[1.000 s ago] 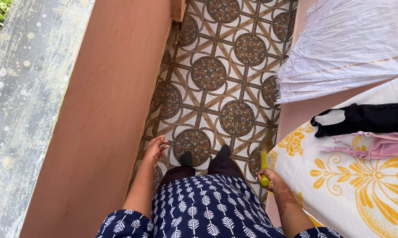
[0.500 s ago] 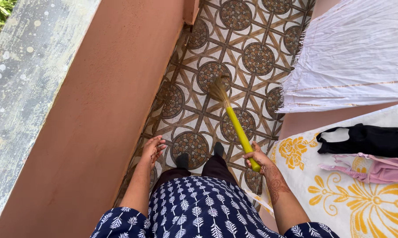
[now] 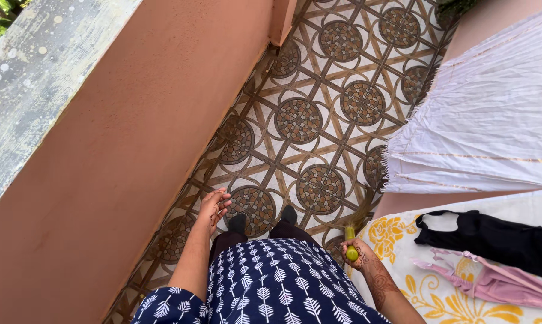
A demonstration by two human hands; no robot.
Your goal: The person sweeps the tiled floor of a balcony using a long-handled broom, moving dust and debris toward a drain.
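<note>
While the view looks straight down a narrow tiled walkway, the right hand (image 3: 360, 252) is wrapped around the yellow handle of a broom (image 3: 350, 239), fingers curled tight round it near the butt end. The broom sits low at the person's right side, just beside the right leg, handle foreshortened toward the camera and the straw bristles fanning out over the floor (image 3: 319, 120) close to the edge of a yellow-flowered sheet (image 3: 427, 288). Over on the other side, the left hand (image 3: 214, 207) hangs free and holds nothing, fingers loosely spread and slightly bent, hovering near the terracotta wall (image 3: 151, 120) and above the patterned tiles. Two dark feet (image 3: 264, 221) show between the hands, planted on a round tile motif. To the right, a white cloth (image 3: 487, 126) drapes downward with its fringe next to the floor; below it a black garment (image 3: 499, 237) and a pink garment (image 3: 493, 279) lie on the flowered sheet, touching each other. A blue leaf-print top (image 3: 271, 282) fills the bottom of the view.
</note>
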